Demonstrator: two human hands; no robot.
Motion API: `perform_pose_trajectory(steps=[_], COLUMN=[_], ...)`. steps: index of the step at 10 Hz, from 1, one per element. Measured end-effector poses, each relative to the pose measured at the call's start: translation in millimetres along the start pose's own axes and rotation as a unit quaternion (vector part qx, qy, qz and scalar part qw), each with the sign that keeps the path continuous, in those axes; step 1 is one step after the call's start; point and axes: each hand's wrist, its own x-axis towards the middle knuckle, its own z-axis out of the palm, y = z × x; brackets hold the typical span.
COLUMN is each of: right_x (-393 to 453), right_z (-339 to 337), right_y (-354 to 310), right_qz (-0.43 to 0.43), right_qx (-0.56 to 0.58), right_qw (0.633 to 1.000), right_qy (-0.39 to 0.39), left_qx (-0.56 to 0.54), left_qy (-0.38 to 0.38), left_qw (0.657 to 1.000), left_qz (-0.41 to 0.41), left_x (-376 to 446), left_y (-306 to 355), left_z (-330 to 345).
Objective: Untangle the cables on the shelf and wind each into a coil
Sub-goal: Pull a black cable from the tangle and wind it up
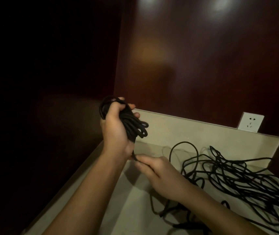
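Observation:
My left hand [116, 126] is raised above the shelf and grips a coil of black cable [132, 122], with loops wound over its fingers and sticking out to the right. A strand runs down from the coil past my left wrist. My right hand [157, 172] pinches that strand just below the left wrist. A loose tangle of black cable [237, 175] lies spread over the right half of the beige shelf [135, 209], with loops reaching under my right forearm.
A low beige back ledge [203, 133] runs along the rear of the shelf. A white wall socket [250, 122] sits above it at the right. Dark brown panels close in the left side and the back.

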Motion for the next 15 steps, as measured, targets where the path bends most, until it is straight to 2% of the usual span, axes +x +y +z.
perform_pose_trajectory(steps=[1,2,3,4,5,6,7,8,9,10,11,12,13,14,15], right_x=[-7.5,-15.9,-22.8,-26.7,-27.2,-25.7,-21.4,-10.8,-1.2,-0.8,1.6,5.1,-0.5,-13.4,-22.7], right_z=[-8.8,-21.5,-30.6,-24.3,-19.8,-38.3,-63.6,-79.7,-92.1,-94.4,-100.2,-111.4,-102.7,-86.4,-79.7], right_y=[-5.7,10.4,33.6,43.5,39.6,27.5,20.8,8.5,-5.7,-13.2,-24.8,-37.5,-37.1,-26.7,-22.5], right_qz=[-0.006,0.063,0.117,0.083,0.050,-0.069,-0.193,-0.221,-0.142,-0.112,-0.084,-0.049,-0.073,-0.079,-0.036], right_qx=[-0.003,-0.025,-0.103,-0.205,-0.263,-0.347,-0.410,-0.361,-0.227,-0.193,-0.160,-0.085,-0.064,-0.035,0.004], right_qw=[0.999,0.997,0.984,0.970,0.958,0.934,0.891,0.904,0.963,0.973,0.973,0.975,0.982,0.991,0.996], right_qy=[-0.034,0.022,0.086,0.104,0.104,0.051,0.029,0.054,0.028,-0.055,-0.147,-0.200,-0.161,-0.107,-0.086], left_qx=[0.190,0.331,0.444,0.472,0.525,0.660,0.738,0.627,0.516,0.560,0.606,0.597,0.586,0.590,0.553], left_qy=[-0.014,-0.088,-0.139,-0.095,-0.047,-0.090,-0.248,-0.396,-0.463,-0.511,-0.522,-0.520,-0.496,-0.487,-0.502], left_qw=[0.958,0.872,0.797,0.787,0.749,0.664,0.581,0.668,0.706,0.626,0.565,0.569,0.596,0.601,0.617], left_qz=[0.213,0.351,0.386,0.386,0.400,0.341,0.238,0.056,-0.142,-0.184,-0.203,-0.222,-0.234,-0.232,-0.249], left_x=[5.3,6.8,9.5,11.8,16.7,21.5,14.4,-1.3,-15.8,-19.6,-17.7,-21.9,-29.3,-32.3,-33.6], left_y=[-4.1,-5.7,-12.4,-19.4,-21.2,-23.2,-27.3,-21.1,-13.6,-10.4,-12.4,-13.3,-6.8,-2.7,-1.0], left_z=[-10.7,-19.3,-28.6,-27.5,-22.0,-27.8,-41.7,-42.2,-37.4,-39.6,-46.8,-48.9,-50.1,-50.7,-46.1])
